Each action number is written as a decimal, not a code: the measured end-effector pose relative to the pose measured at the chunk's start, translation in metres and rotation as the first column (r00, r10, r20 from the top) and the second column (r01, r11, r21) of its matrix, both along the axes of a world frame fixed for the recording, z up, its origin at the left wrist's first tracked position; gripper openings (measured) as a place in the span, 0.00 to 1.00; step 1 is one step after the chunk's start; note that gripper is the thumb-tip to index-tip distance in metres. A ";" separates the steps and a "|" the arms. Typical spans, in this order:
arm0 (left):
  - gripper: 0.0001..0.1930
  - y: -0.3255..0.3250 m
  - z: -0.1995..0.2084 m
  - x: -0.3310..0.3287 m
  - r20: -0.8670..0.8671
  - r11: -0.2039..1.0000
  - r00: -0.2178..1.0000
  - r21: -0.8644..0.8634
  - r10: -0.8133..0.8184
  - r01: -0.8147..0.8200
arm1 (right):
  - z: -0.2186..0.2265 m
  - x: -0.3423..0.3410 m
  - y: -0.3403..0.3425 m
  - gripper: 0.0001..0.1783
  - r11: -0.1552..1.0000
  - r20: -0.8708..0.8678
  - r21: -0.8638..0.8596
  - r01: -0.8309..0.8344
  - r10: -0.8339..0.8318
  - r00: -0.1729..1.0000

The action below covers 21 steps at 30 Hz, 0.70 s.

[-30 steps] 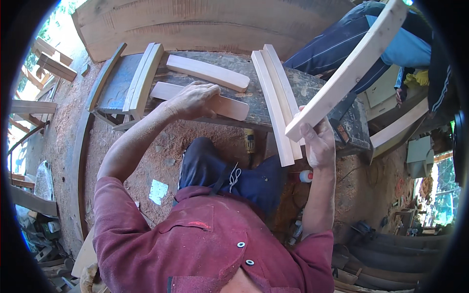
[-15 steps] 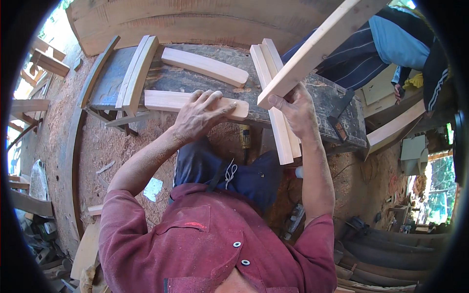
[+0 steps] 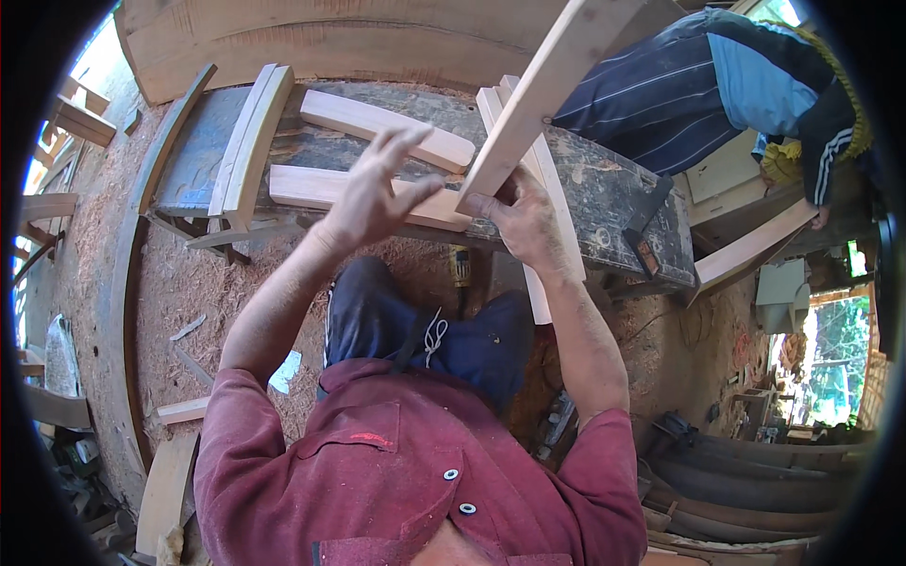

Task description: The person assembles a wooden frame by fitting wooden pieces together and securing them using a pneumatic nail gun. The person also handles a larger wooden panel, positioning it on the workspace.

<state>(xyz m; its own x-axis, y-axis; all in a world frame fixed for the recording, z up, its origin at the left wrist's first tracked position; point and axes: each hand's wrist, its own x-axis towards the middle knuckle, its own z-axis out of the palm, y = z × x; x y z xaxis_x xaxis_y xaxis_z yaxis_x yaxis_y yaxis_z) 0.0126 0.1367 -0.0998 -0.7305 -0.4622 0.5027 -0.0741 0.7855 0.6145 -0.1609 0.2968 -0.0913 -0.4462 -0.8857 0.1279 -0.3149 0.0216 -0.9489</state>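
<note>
My right hand (image 3: 530, 219) grips the near end of a long wooden board (image 3: 543, 104), which slants up and away past the top of the picture. Raised over the bench, my left hand (image 3: 376, 193) has its fingers spread and holds nothing. Below it lies a short wooden piece (image 3: 307, 186), partly hidden by the hand. Another short wooden piece (image 3: 382, 127) with a rounded end rests farther back on the dark workbench (image 3: 604, 193). Under the held board, a pair of wooden strips (image 3: 557, 179) lies crosswise over the bench.
More strips (image 3: 253, 141) lie across the bench's left end. A metal-and-wood square (image 3: 646, 231) rests at the right. A yellow-black drill (image 3: 460, 266) is below the bench edge. At the right, another person (image 3: 764, 80) bends over, one hand near a board (image 3: 755, 247). Shavings cover the floor.
My left hand has lifted off the nearer short piece and opened. My right hand has moved left with the board, which now stands steeper. The other person's hand has shifted toward a board.
</note>
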 end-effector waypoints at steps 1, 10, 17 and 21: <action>0.36 -0.006 0.014 -0.004 -0.101 0.997 0.994 0.052 -0.045 0.050 | 0.000 0.001 -0.003 0.28 1.000 0.002 -0.001 0.001 -0.001 1.000; 0.35 0.006 0.153 -0.062 -0.509 0.729 0.800 0.409 -0.318 0.549 | -0.015 0.002 -0.004 0.27 0.999 0.004 -0.046 0.007 -0.007 1.000; 0.27 0.018 0.161 -0.069 -0.552 0.716 0.749 0.347 -0.367 0.606 | -0.024 0.002 -0.009 0.26 1.000 -0.005 -0.013 -0.009 0.009 1.000; 0.22 0.013 0.163 -0.069 -0.566 0.712 0.742 0.347 -0.360 0.610 | -0.021 0.007 -0.011 0.25 1.000 -0.055 0.018 -0.018 0.019 0.998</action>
<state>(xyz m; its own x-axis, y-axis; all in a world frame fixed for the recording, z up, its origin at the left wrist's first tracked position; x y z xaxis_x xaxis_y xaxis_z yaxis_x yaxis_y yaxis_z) -0.0566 0.1492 0.0631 -0.6842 -0.3694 0.6288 0.5951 0.2156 0.7742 -0.1543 0.2857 -0.1125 -0.4223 -0.8962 0.1362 -0.3674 0.0319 -0.9295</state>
